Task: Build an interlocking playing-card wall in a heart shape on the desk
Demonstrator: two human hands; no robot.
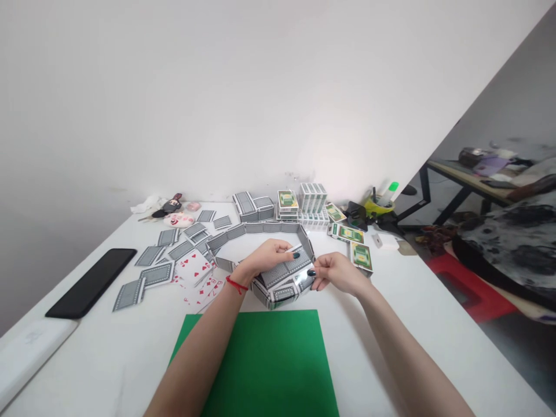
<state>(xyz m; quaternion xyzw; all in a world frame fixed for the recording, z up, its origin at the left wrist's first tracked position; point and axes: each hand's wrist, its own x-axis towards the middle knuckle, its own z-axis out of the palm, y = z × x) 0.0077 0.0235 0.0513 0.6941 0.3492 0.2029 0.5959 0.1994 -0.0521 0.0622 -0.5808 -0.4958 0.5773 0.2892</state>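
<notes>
A ring of grey-backed playing cards [256, 227] stands on the white table, joined into a low wall. At its near right side is a structure of folded grey cards [282, 292]. My left hand [274, 255], with a red string on the wrist, is closed on a grey card panel [284, 270], thumb on top. My right hand [332, 273] pinches the right edge of the same card structure, where a shiny strip shows. The undersides of the cards and some fingertips are hidden.
Loose cards [157, 274] lie at the left, near a black phone [91, 282]. Card boxes [313, 198] are stacked behind the ring; more boxes [361, 256] lie to the right. A green sheet [269, 359] is in front, and a yellow-green pen holder [379, 205] stands at the back right.
</notes>
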